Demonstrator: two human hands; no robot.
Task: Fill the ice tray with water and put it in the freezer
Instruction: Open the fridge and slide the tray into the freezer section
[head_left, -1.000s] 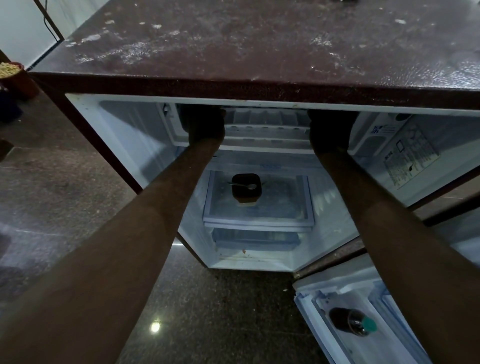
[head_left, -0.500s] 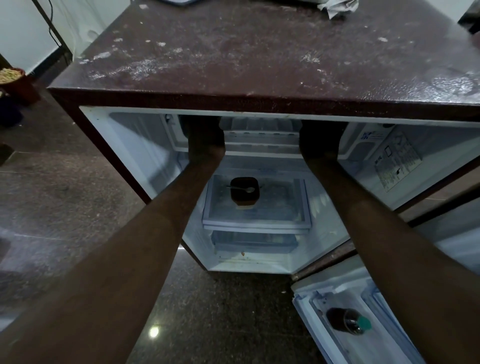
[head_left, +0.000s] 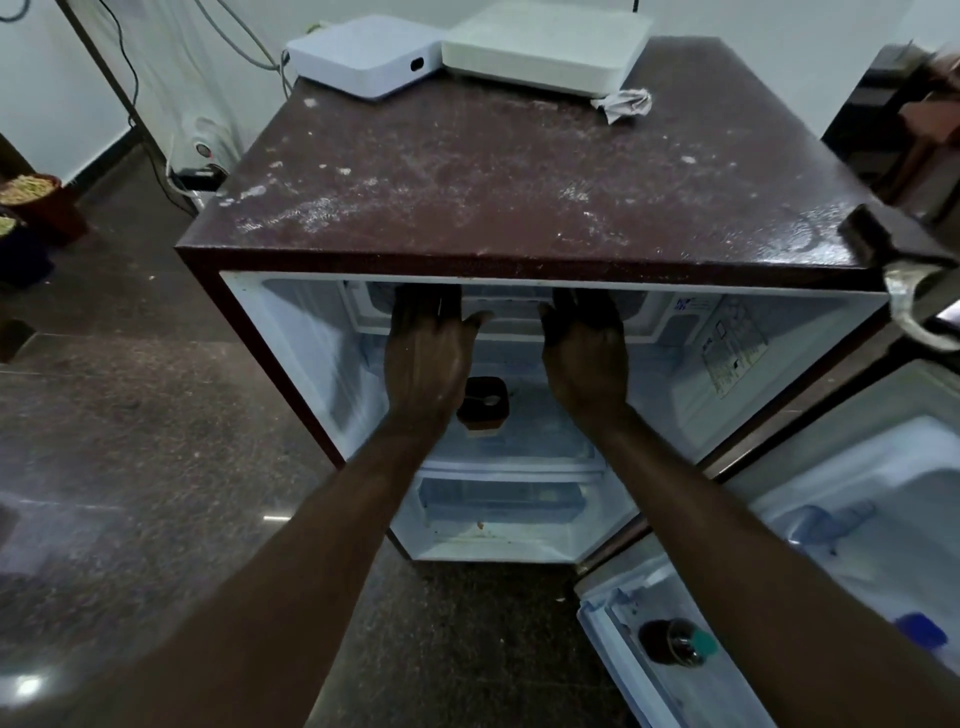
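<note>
A: Any readable text?
B: Sticker (head_left: 733, 347) on the fridge's right inner wall has a diagram and print, too small to read. Blue logo mark above it, illegible. Nothing else lettered.

A: Hands?
B: Left hand (head_left: 426, 358) and right hand (head_left: 586, 358) both at the mouth of the freezer compartment (head_left: 498, 312), palms down, fingers spread and reaching in under the top edge. Neither is closed around anything that I can see. Fingertips are hidden by the fridge top (head_left: 509, 171), so contact inside can't be confirmed.

A: Ice tray?
B: Pale ribbed shape between the hands, inside the freezer slot. Probably the ice tray (head_left: 506, 301), mostly hidden by the top edge.

A: Delta vs earlier?
B: Camera has pulled back and up. Two white boxes (head_left: 363, 57) and a crumpled wrapper (head_left: 623, 104) at the back of the fridge top are now in view. Hands have withdrawn: a second ago they were deep in the slot, in shadow; now the backs of both hands are out in front of it. Tray showed more clearly before.

A: Rest of fridge?
B: Dark container with a spoon (head_left: 483, 402) on the shelf below, unchanged. Door (head_left: 831, 519) open to the right, bottle with green cap (head_left: 675, 640) in its rack.
</note>
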